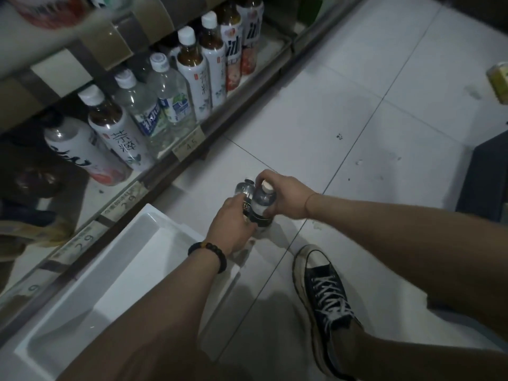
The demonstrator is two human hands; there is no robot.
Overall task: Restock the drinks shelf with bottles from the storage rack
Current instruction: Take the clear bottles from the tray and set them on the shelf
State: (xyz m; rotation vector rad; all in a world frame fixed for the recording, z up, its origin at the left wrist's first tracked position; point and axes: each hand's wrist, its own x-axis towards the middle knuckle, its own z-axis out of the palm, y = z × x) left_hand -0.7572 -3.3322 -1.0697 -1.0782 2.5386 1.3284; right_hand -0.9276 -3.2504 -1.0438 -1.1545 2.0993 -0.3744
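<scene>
A small cluster of dark-labelled water bottles (259, 204) stands on the floor tiles just in front of the bottom drinks shelf (176, 166). My left hand (233, 225) grips the cluster low on its left side. My right hand (286, 196) wraps round the nearest bottle, fingers over its shoulder near the white cap. The shelf holds a row of tea, water and juice bottles (165, 92); the shelf floor is bare around its left part.
A white rectangular tray (118, 273) lies on the floor beside the shelf, under my left forearm. My foot in a black sneaker (324, 298) stands to the right of the bottles. A dark box (483, 177) sits at the right edge. Price tags line the shelf lip.
</scene>
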